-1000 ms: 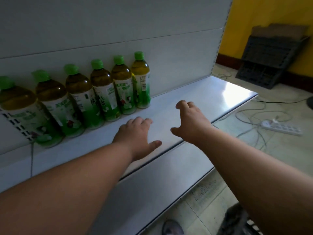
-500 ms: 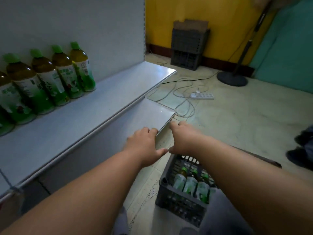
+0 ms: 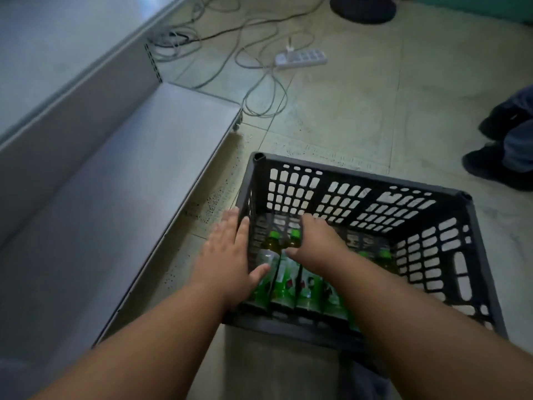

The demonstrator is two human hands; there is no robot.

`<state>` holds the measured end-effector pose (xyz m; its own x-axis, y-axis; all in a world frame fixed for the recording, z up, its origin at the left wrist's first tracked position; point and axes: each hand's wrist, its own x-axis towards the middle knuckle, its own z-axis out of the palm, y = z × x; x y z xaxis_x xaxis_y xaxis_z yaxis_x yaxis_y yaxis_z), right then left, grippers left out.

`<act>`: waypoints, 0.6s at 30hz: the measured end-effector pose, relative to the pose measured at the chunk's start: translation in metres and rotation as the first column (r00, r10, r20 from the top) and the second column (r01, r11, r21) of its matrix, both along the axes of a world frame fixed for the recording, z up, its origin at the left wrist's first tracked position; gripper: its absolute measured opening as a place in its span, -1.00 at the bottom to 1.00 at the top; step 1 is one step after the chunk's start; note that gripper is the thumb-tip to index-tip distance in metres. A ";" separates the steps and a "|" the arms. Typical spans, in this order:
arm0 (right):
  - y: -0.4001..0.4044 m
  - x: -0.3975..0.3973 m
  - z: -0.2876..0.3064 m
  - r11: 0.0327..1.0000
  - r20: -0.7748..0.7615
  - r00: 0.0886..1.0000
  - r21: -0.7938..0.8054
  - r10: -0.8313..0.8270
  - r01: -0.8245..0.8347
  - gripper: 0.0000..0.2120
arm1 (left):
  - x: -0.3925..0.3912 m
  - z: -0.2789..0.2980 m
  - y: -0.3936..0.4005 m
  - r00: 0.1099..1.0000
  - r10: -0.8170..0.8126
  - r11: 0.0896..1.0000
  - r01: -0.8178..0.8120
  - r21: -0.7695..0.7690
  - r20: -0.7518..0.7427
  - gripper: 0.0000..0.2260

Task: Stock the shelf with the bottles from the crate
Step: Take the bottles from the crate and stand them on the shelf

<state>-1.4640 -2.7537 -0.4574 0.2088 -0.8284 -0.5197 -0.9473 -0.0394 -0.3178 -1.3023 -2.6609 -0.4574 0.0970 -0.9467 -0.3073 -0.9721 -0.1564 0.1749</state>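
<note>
A black slotted plastic crate [image 3: 360, 183] stands on the floor, with several green-capped tea bottles [image 3: 284, 281] lying in its near half. My left hand [image 3: 227, 255] hovers over the crate's left wall with straight fingers, its thumb near one bottle. Over the bottle necks reaches my right hand [image 3: 315, 241], fingers pointing down into the crate; what they touch is hidden. The grey metal shelf [image 3: 115, 174] runs along the left, and only its low base board shows here.
A white power strip [image 3: 301, 57] and loose cables [image 3: 259, 90] lie on the tiled floor beyond the crate. A fan base [image 3: 363, 8] stands at the top. Another person's dark shoes [image 3: 496, 166] are at the right edge.
The view swung down from the shelf's bottle row to the crate. Both hands moved from the shelf edge down over the crate's bottles.
</note>
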 end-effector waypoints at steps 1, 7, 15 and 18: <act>-0.004 0.002 -0.012 1.000 0.012 1.000 0.027 -0.013 0.013 -0.33 | 0.001 -0.008 0.001 1.000 -0.017 1.000 0.016 0.012 0.022 -0.05; -0.021 0.021 -0.092 0.939 0.148 0.949 0.250 -0.277 0.235 -0.42 | 0.005 -0.028 -0.001 0.999 -0.041 0.999 0.042 -0.023 0.032 0.00; -0.036 0.062 -0.152 0.960 -0.032 0.988 0.236 -0.151 0.154 -0.44 | 0.008 -0.040 -0.003 0.994 -0.092 0.994 0.095 -0.059 0.064 0.00; -0.037 0.070 -0.150 0.938 -0.085 0.985 0.301 -0.153 0.172 -0.61 | 0.008 -0.039 -0.002 0.993 -0.093 0.994 0.097 -0.049 0.079 -0.01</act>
